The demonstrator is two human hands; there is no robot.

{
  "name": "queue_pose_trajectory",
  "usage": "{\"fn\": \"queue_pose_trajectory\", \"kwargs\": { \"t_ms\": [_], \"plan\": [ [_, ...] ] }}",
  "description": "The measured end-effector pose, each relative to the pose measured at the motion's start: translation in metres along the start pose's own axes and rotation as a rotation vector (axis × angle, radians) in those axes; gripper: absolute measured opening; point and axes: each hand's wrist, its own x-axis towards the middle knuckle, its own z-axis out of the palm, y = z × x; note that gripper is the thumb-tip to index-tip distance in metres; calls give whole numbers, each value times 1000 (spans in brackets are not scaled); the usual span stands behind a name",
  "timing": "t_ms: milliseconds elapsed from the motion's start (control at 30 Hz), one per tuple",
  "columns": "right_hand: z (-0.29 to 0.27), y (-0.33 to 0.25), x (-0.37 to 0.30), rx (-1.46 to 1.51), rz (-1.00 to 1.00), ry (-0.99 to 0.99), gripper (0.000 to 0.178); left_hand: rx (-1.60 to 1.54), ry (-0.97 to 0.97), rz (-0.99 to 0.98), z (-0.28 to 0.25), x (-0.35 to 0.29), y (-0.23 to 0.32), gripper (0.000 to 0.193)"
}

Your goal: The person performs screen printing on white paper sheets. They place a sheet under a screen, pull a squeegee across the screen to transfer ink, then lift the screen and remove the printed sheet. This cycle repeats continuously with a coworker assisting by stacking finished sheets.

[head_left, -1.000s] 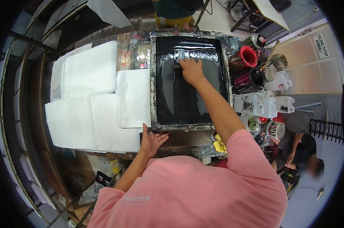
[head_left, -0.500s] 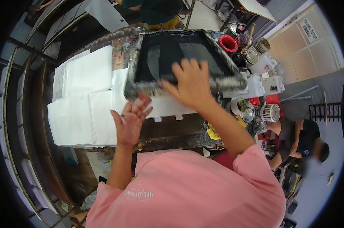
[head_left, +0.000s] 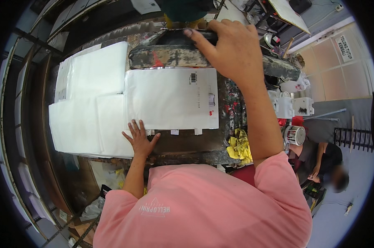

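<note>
A white printed sheet or bag (head_left: 170, 99) lies on the table with a dark code, small lettering and a red mark at its right side. My left hand (head_left: 141, 140) rests at its lower left corner, fingers spread and flat. Above the sheet's far edge, the paint-smeared screen-printing frame (head_left: 174, 56) is tilted up, so mostly its worn near rail shows. My right hand (head_left: 236, 51) is closed over that rail, thumb to the left; its fingertips are partly hidden behind it. Small white tabs (head_left: 174, 132) stick out along the sheet's near edge.
Stacks of white sheets (head_left: 96, 78) cover the table's left part. Crumpled yellow cloth or paper (head_left: 239, 146) lies at the right near edge. White jugs (head_left: 284, 106) and a paint-stained can (head_left: 295, 135) stand at right. One person (head_left: 331, 161) sits at right; another (head_left: 185, 10) stands across the table.
The screen frame has swung up and away, uncovering the printed sheet. My right hand has moved from over the mesh to its near rail. My left hand has come down onto the sheet's corner.
</note>
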Motion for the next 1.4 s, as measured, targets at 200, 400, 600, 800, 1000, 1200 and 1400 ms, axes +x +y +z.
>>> {"fn": "queue_pose_trajectory", "kwargs": {
  "t_ms": [200,400,600,800,1000,1200,1400],
  "plan": [
    [3,1,-2,71,2,34,65,-134,126,-18,-48,20,33,107],
    [7,-5,-20,63,7,63,67,-286,640,84,-95,69,21,77],
    [2,-8,-33,30,6,19,70,-84,520,-277,-120,92,-84,72],
    [4,-9,-29,16,8,45,69,-281,336,492,-44,59,36,55],
    [1,-6,-12,23,4,15,63,-277,90,411,26,34,134,59],
    [-1,-7,-8,46,7,-26,58,-358,73,429,24,36,125,58],
    [1,-9,-21,41,-7,13,62,-475,76,378,-13,37,128,64]
  ]
}}
